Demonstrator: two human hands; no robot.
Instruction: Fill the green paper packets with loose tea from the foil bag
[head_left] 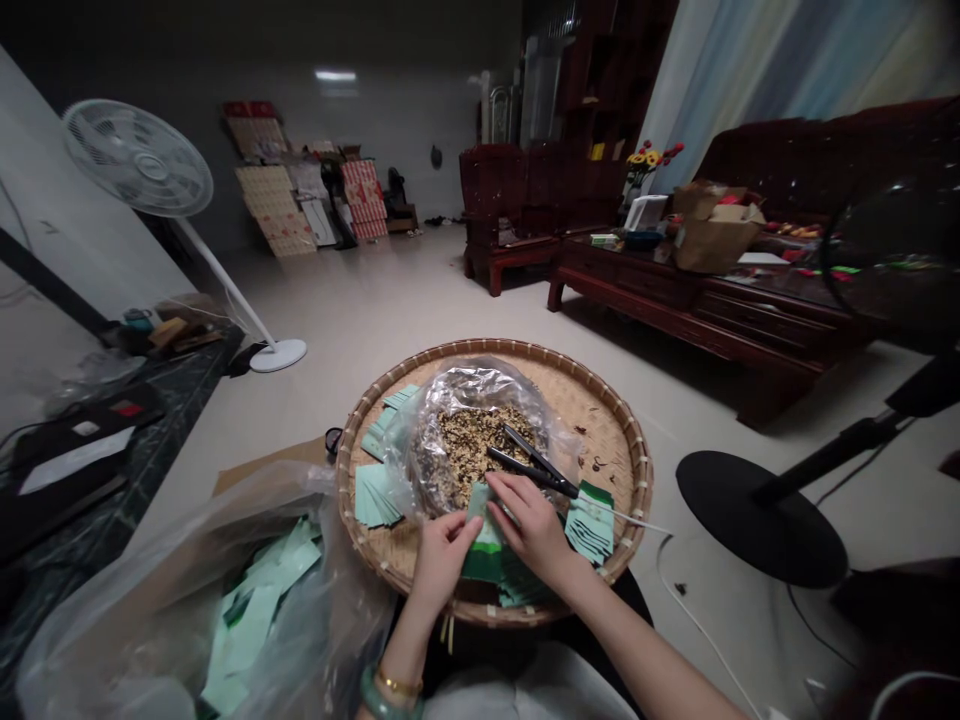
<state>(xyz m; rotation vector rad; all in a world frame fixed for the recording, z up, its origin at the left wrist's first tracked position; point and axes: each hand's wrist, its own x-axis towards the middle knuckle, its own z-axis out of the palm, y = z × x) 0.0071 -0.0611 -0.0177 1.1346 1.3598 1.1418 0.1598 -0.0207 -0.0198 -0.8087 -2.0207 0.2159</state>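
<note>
My left hand [442, 555] pinches the left edge of a small light-green packet [480, 505] at the front of a round woven bamboo tray [630, 400]. On the packet's right side, my right hand [529, 525] has its fingers bent and closed on it. Dark-green and mint packets [517, 580] lie under my hands. Just beyond is a clear plastic bag [480, 375] of loose dark and pale dried mix [469, 445]. A black, two-armed tool like a hair straightener [536, 465], with a white cord, rests over the bag, its arms apart. More packets [589, 525] fan out at the tray's right.
Mint packets [377, 495] lie along the tray's left. A large clear bag [172, 560] at left holds several more [259, 610]. A white fan [262, 350] stands far left; a black stand base [761, 515] is at right. The white cord [705, 625] crosses the floor near a wooden table [675, 300].
</note>
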